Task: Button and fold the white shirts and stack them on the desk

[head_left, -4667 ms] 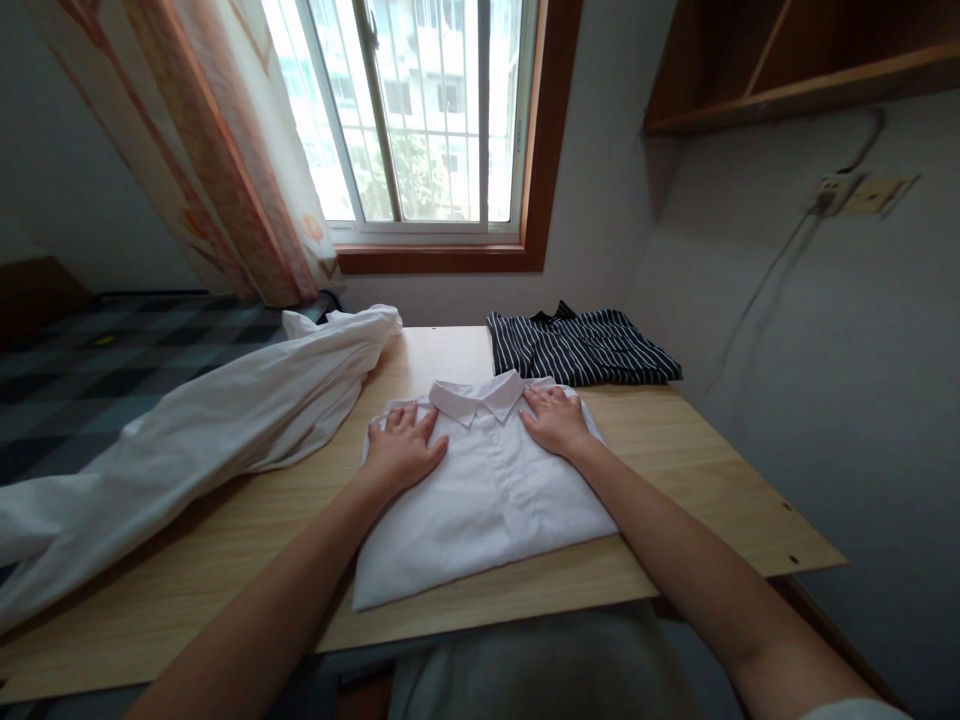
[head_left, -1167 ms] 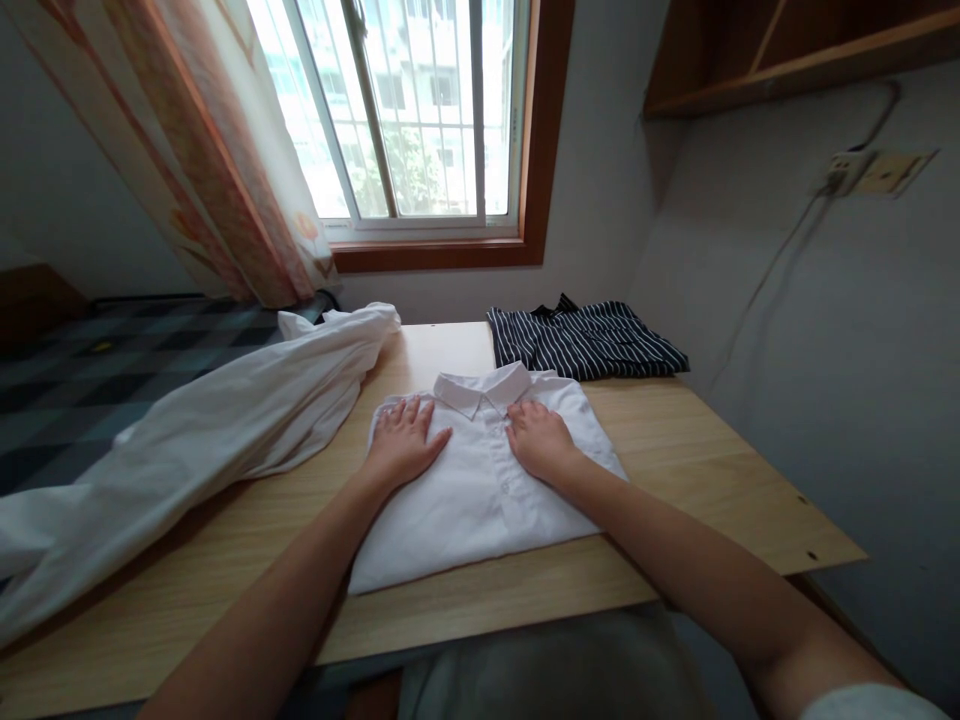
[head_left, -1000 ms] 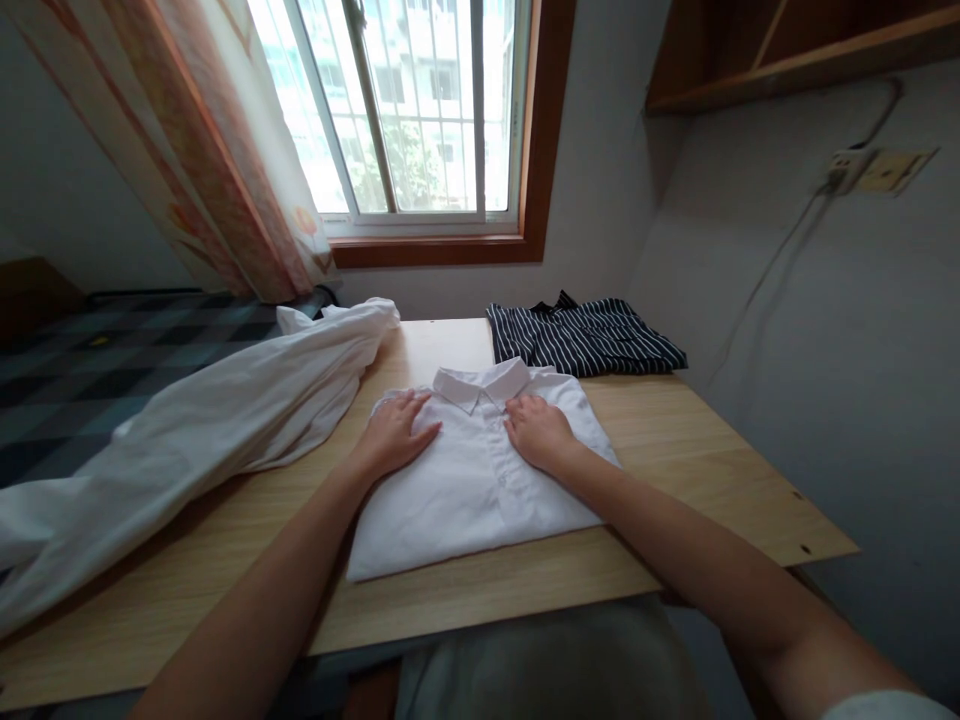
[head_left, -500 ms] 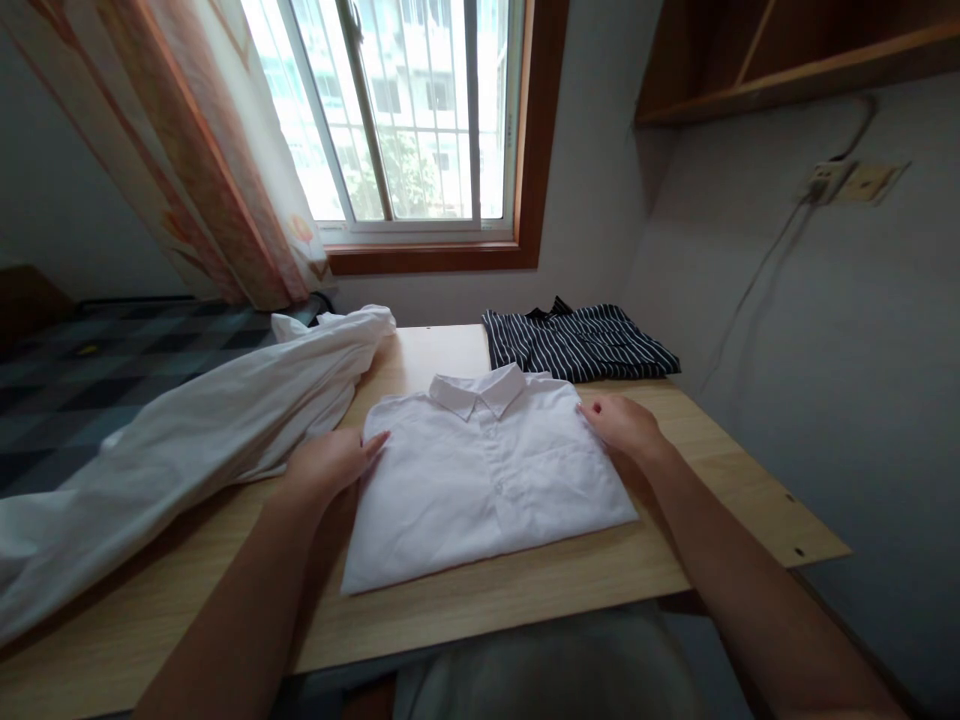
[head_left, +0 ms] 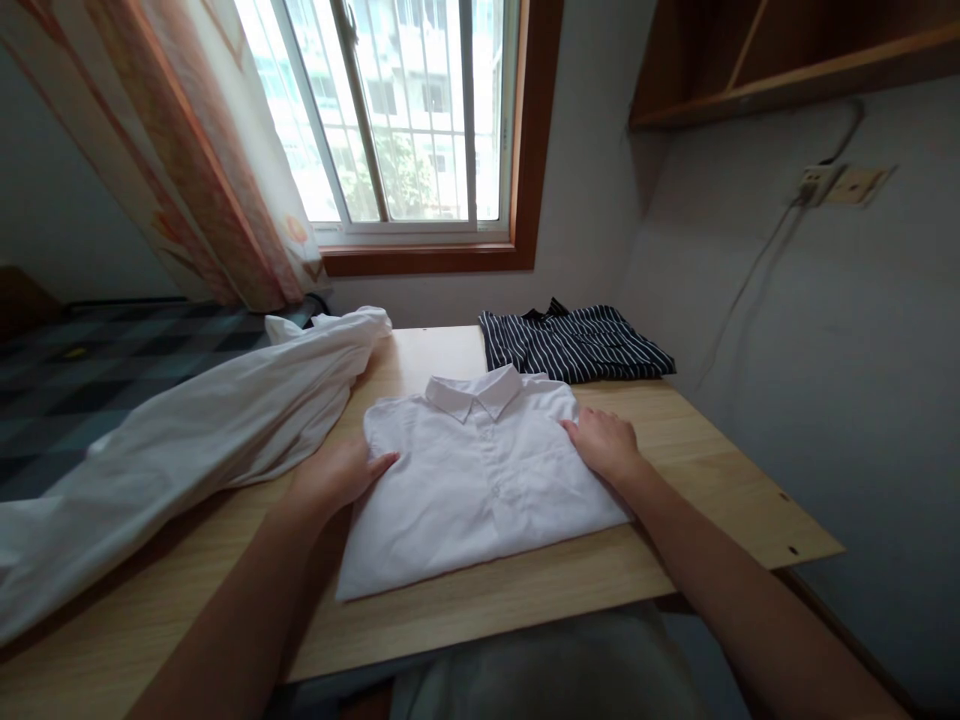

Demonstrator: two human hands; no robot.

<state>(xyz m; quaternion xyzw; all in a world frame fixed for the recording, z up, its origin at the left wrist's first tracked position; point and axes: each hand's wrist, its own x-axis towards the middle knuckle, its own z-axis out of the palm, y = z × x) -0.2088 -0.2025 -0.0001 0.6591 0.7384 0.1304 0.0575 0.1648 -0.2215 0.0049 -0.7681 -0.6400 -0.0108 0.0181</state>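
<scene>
A white collared shirt [head_left: 450,500] lies folded into a flat rectangle on the wooden table, its collar toward the window and its button front facing up. My left hand [head_left: 341,472] holds the shirt's left edge, thumb on top of the cloth, the other fingers hidden beneath or behind the edge. At the right edge, my right hand [head_left: 606,440] is closed on the cloth, thumb resting on top and fingers curled at the side. Behind it lies a folded black shirt with white stripes [head_left: 574,340].
A loose white garment [head_left: 187,430] stretches along the left of the wooden table [head_left: 720,470], beside a dark checked bed cover [head_left: 82,365]. A window [head_left: 405,150] and patterned curtain [head_left: 217,160] are ahead. On the right wall are a shelf [head_left: 795,75] and a socket [head_left: 819,184] with a cable.
My right hand has slid a little toward me along the shirt's edge, its thumb farther in over the cloth. My left thumb also reaches slightly farther over and nearer. The shirt stays nearly in place.
</scene>
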